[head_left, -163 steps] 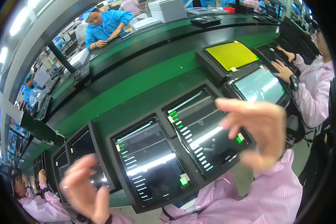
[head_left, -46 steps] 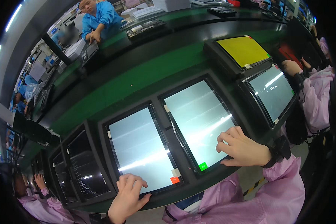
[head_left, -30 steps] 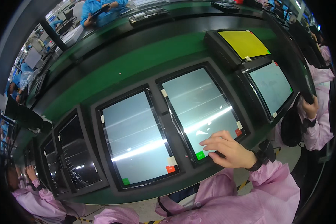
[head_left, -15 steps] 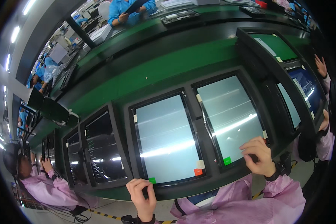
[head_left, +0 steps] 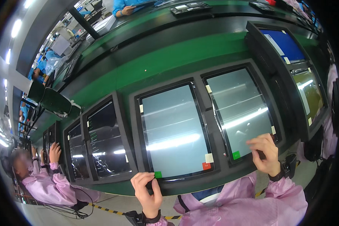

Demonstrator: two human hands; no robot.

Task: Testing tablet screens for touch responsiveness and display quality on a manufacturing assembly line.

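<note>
Two tablets with pale grey lit screens lie side by side in a black foam tray. My left hand [head_left: 147, 193] is at the near left corner of the left tablet [head_left: 173, 124]. Its fingers are bent and its index fingertip meets the green square [head_left: 158, 174] on the screen; the thumb stands apart and nothing is held. A red square [head_left: 206, 165] shows at the screen's near right corner. Over the near right part of the right tablet [head_left: 239, 101] hovers my right hand [head_left: 266, 155], empty, fingers curved and thumb apart. Another green square [head_left: 235, 154] lies left of it.
To the left, a tray holds two dark-screened tablets [head_left: 106, 139]; a co-worker in a pink sleeve [head_left: 51, 188] sits beyond. At right stands a raised tray [head_left: 269, 64] with a blue-screened and an olive-screened tablet. A black shelf rail [head_left: 154, 34] crosses the green bench [head_left: 132, 77].
My left index finger has straightened onto the green square. The right tray's screens went from green to blue and blue to olive; a person's hands left there. The left co-worker's hand rose.
</note>
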